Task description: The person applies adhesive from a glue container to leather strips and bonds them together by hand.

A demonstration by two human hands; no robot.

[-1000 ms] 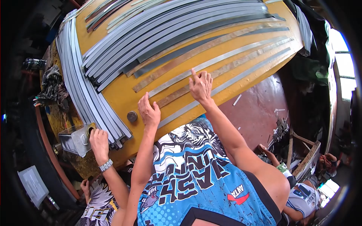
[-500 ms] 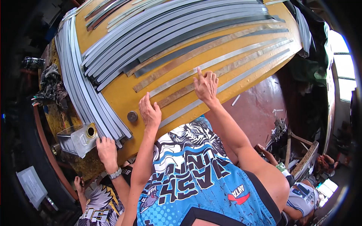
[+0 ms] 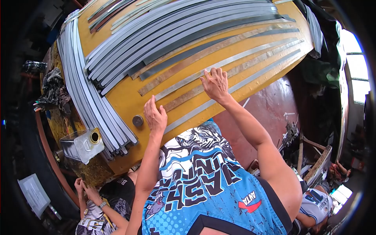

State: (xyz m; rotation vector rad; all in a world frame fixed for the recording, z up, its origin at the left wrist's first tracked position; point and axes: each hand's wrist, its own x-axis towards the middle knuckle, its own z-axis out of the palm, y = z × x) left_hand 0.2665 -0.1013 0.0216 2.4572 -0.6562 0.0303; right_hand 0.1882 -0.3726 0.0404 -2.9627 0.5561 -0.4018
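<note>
A long thin silvery strip [image 3: 250, 53] lies flat on the yellow table [image 3: 117, 105]. At its near left end rests my left hand [image 3: 155, 115], fingers stretched out and fingertips at the strip's tip. Farther along, my right hand [image 3: 216, 86] lies over the same strip with its fingers bent a little and loosely apart, the fingertips on or close to it. Below runs a brown-stained strip [image 3: 184, 98], partly covered by my right hand. A grey strip [image 3: 192, 113] lies along the near table edge.
Stacked grey strips [image 3: 180, 35] fill the back of the table, and another bundle [image 3: 80, 78] runs down its left side. A small round metal object [image 3: 137, 120] sits left of my left hand. A metal can [image 3: 82, 145] stands lower left, near a co-worker's hands [image 3: 88, 190].
My right hand has shifted slightly right, its index finger no longer stretched forward along the strip. My left hand stays put. The co-worker's hand has left the bundle beside the can.
</note>
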